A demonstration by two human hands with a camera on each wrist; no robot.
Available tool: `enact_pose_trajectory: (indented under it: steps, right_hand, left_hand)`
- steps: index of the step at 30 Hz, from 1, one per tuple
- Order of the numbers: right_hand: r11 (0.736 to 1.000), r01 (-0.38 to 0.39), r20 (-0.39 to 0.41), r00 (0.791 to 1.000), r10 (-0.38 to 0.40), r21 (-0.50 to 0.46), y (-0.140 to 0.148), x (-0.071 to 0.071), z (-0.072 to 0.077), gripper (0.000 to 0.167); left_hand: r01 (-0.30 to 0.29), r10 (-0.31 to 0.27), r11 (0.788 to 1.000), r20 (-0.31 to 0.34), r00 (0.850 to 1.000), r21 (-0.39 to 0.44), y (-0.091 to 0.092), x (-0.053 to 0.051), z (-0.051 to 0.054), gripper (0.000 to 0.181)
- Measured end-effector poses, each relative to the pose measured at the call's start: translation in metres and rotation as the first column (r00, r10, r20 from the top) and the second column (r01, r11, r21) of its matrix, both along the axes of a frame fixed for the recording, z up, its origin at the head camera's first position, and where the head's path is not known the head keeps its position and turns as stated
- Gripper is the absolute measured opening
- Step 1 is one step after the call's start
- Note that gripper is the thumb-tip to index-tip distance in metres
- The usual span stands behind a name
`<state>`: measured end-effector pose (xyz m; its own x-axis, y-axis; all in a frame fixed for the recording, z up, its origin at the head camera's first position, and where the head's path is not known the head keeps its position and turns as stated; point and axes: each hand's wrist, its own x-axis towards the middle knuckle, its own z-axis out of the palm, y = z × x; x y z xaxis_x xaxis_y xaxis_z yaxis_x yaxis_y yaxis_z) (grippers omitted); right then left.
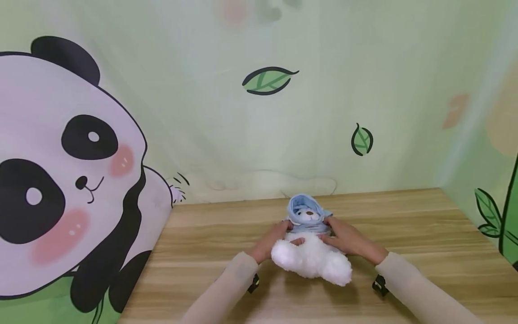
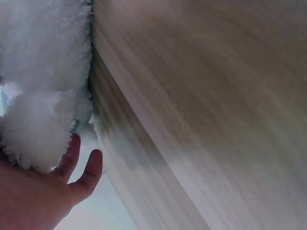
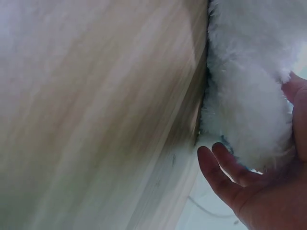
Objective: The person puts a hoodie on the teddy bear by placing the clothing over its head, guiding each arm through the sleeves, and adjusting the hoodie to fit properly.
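From my remote seat, the head view showed a white plush toy (image 1: 309, 256) in a blue hooded top (image 1: 307, 228) near the far edge of the worktop (image 1: 210, 252), its hood (image 1: 294, 208) toward the wall (image 1: 315, 144) and its stubby legs (image 1: 286, 255) toward the wearer. I could not tell whether its underside bore on the wood or hung just above it.

The left hand (image 1: 277, 236) held one side of the body and the right hand (image 1: 346, 236) the other, each with its thumb on the front and its fingers reaching round the flank. In the left wrist view the fingers (image 2: 88, 175) curved past the fur with a gap between two of them; the right wrist view gave much the same picture.

I judged the toy light and very soft, with pile that would squash before the stuffing gave any resistance. Nothing about it looked fragile or slick, though a loose pinch might have caught only fur or cloth. The torso, just under the top, seemed the best hold; the hood or one leg alone would probably have let the body flop.
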<state>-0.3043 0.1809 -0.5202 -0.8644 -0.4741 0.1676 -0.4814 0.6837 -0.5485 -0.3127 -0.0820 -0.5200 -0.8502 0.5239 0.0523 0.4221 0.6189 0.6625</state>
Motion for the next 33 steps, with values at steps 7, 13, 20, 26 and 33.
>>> enact_pose_trajectory:
  steps: [7, 13, 20, 26, 33]
  right_hand:
    - [0.991, 0.005, -0.211, 0.977, 0.023, 0.134, -0.005, 0.008, 0.006, 0.03]
    - [0.991, 0.015, -0.274, 0.961, 0.023, 0.136, -0.007, 0.012, 0.007, 0.031]
    - [0.995, 0.089, -0.269, 0.96, -0.075, 0.041, -0.007, 0.013, 0.01, 0.031]
    - [0.997, 0.072, -0.22, 0.973, -0.065, 0.023, -0.005, 0.018, 0.022, 0.026]
    - [0.998, -0.062, -0.17, 0.983, 0.065, 0.021, -0.002, 0.019, 0.027, 0.038]
  left_hand:
    - [-0.012, -0.028, 0.984, -0.226, 0.974, -0.176, 0.0, -0.004, -0.001, 0.037]
    - [-0.009, -0.027, 0.984, -0.197, 0.98, -0.177, -0.003, 0.002, 0.008, 0.036]
    - [-0.077, 0.076, 0.997, -0.042, 0.996, -0.029, -0.01, 0.006, 0.011, 0.048]
    - [-0.198, 0.193, 0.98, 0.108, 0.975, 0.036, -0.019, 0.01, 0.008, 0.052]
    - [-0.148, 0.035, 0.959, 0.42, 0.907, 0.24, -0.024, 0.013, 0.001, 0.048]
